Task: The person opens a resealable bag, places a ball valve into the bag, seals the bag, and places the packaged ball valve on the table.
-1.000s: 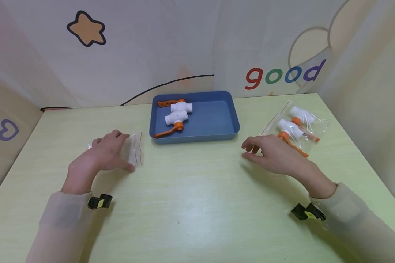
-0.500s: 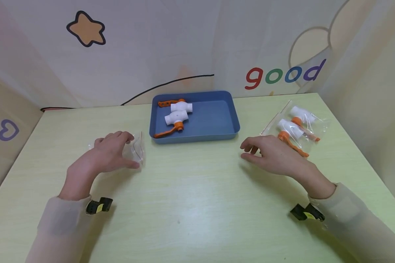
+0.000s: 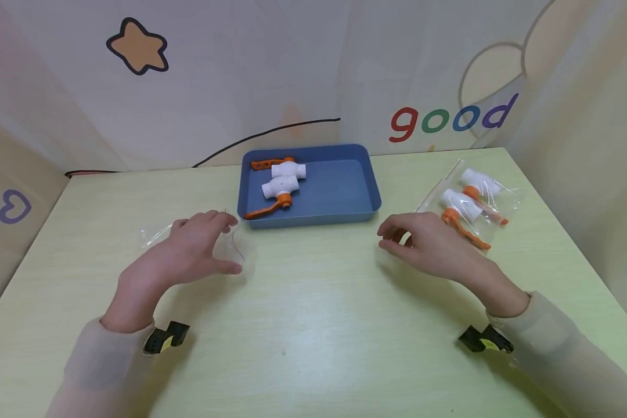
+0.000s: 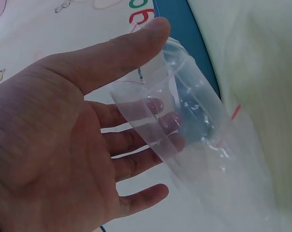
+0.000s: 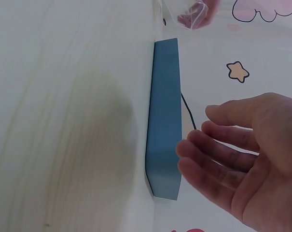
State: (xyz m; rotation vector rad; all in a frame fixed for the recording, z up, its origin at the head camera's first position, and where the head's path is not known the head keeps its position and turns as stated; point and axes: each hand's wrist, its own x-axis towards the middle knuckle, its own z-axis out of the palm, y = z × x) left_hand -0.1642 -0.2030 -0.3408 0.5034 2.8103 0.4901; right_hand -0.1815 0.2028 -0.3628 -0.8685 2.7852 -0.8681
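Note:
My left hand (image 3: pixel 195 249) holds a clear zip bag (image 3: pixel 231 247) between thumb and spread fingers. In the left wrist view, the fingertips show through the plastic of the bag (image 4: pixel 199 130) and the thumb lies at its upper edge. Whether the fingers are inside or behind the plastic I cannot tell. My right hand (image 3: pixel 423 241), loosely curled, hovers over the table with nothing in it. A blue tray (image 3: pixel 339 186) stands between the hands at the back. Two white valves with orange handles, the rear one (image 3: pixel 288 170) and the front one (image 3: pixel 280 187), lie in its left half.
Right of the right hand lies a clear bag (image 3: pixel 493 200) with two more white-and-orange valves in it. Another piece of clear plastic (image 3: pixel 154 235) lies behind my left hand. A printed curtain (image 3: pixel 303 69) hangs behind the table (image 3: pixel 303 337).
My left hand has moved right, toward the tray, and the zip bag has come along with it. The right hand has shifted slightly left. Tray and valves stay put.

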